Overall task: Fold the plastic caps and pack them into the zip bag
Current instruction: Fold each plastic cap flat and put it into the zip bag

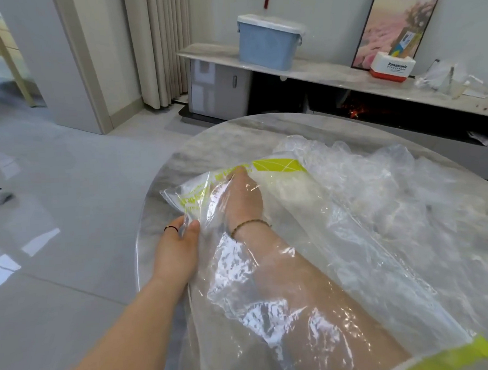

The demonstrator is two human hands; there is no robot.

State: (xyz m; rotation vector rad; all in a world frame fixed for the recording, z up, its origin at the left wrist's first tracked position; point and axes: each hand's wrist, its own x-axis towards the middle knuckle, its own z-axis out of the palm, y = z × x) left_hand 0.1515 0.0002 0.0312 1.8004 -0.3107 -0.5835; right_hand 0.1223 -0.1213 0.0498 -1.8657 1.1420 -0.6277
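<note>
A large clear zip bag [337, 236] with yellow-green printed bands lay across the round marbled table [207, 141], its closed end pointing away from the person and its mouth toward them. The right grip [243, 199] was deep inside the bag, the forearm sheathed in the crinkled film up to the bag's mouth, a thin beaded bracelet [250, 223] showing at the wrist through the plastic. Its fingers reached to the bag's far end, against a whitish mass packed there; through the film I could not tell whether they were closed on anything or simply pressing. The left grip [178, 249] was outside the bag, at its left edge, with thumb and fingers pinching a fold of the film. A dark band [170, 228] sat on one of its fingers.

The plastic caps [391, 184] lay in a loose, crumpled, see-through heap on the table just right of the bag and touching its side.

Beyond the bag's far end, past the table's rim, stood a long low cabinet [330, 74] carrying a pale blue lidded bin [267, 44], a white and red box [391, 66] and a framed picture [397, 18] leaning on the wall. Left of the bag spread a glossy grey floor [69, 192], with a beige curtain [158, 43] behind it.
</note>
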